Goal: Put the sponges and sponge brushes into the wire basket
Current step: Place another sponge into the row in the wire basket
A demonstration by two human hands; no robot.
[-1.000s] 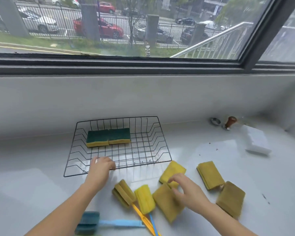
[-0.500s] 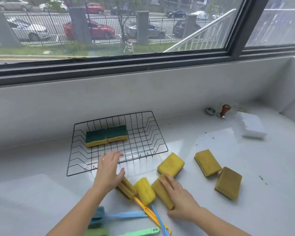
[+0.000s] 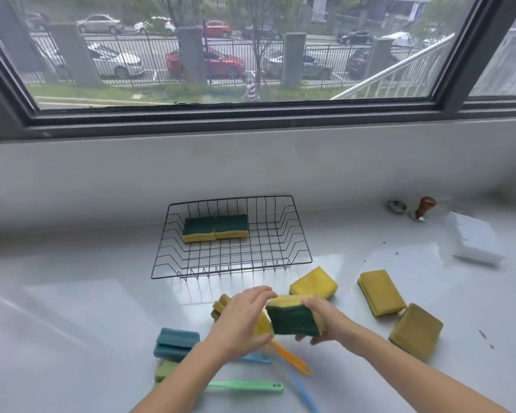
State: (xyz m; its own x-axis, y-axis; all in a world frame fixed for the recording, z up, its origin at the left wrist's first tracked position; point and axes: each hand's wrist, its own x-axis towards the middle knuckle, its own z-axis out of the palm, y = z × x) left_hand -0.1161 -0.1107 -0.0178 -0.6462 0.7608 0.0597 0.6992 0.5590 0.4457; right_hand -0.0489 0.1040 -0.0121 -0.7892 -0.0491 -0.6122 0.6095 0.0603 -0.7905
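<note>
Right hand fingers clasp green-backed sponge at right edge; sponge lifted off counter, green face toward camera. Left hand fingers curled against its left edge, steadying; whether truly gripping, cannot tell. Wire basket just beyond, two green sponges already at its back left. Advice: carry over near rim, lay flat beside pair, green up. Three yellow sponges and sponge brushes remain on counter.

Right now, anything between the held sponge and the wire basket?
Nothing visible. The sponge is lifted in both the left hand and right hand; bare counter lies between it and the wire basket, whose near half is open, two sponges at the back.
</note>
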